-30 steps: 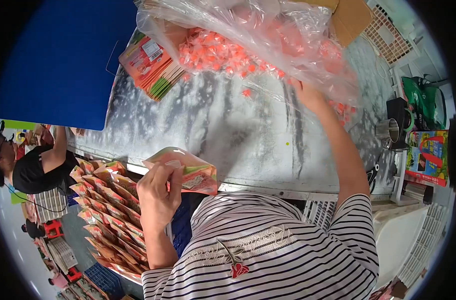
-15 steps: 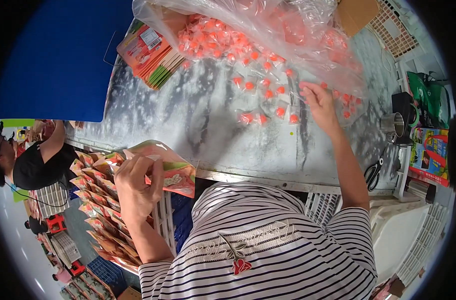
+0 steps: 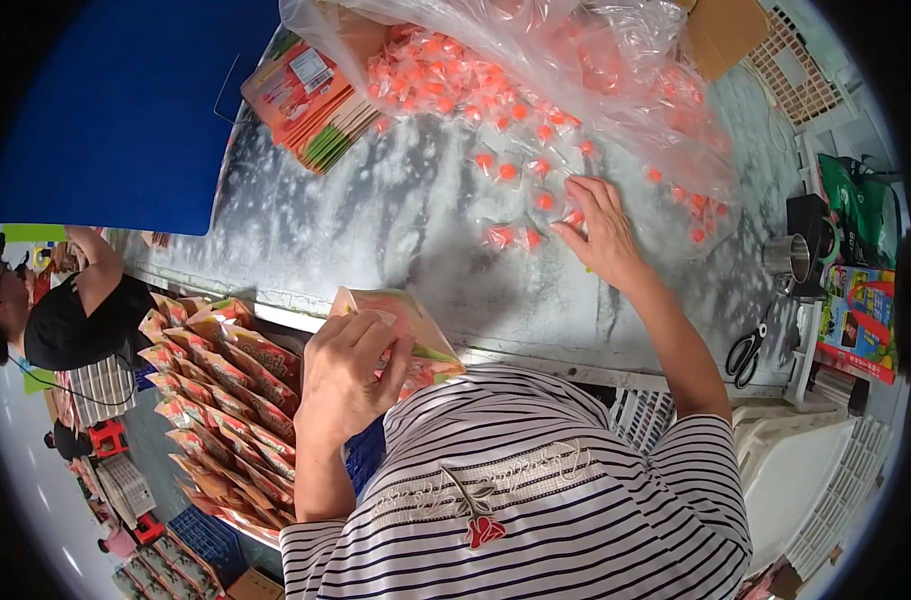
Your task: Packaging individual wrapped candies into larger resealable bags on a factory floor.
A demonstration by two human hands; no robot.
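At the left, the left hand had moved rightward over the last half second, bringing its pouch away from the rows of pouches and nearer the middle of the bench's front edge. Farther right, the right hand had shifted left and nearer the person, from beside the large clear bag to over the loose wrapped pieces. A few of those now lay differently, and some near the palm had dropped out of sight. Judging by that, the work had come to handling single pieces outside the bag, with less of a gap between pouch and pieces.

As things lay, again from the left: the left hand was closed in a pinch, thumb against fingers, on the pouch's left part; the pouch stuck out to the right of the fingers, in front of the person's shirt. The loose pieces were scattered on the bench beyond the pouch, most of them to the left of the right hand and in front of the bag. The right hand was partly open, thumb and fingers parted, with one orange-red piece showing in the gap between them; whether anything was under the palm could not be told.
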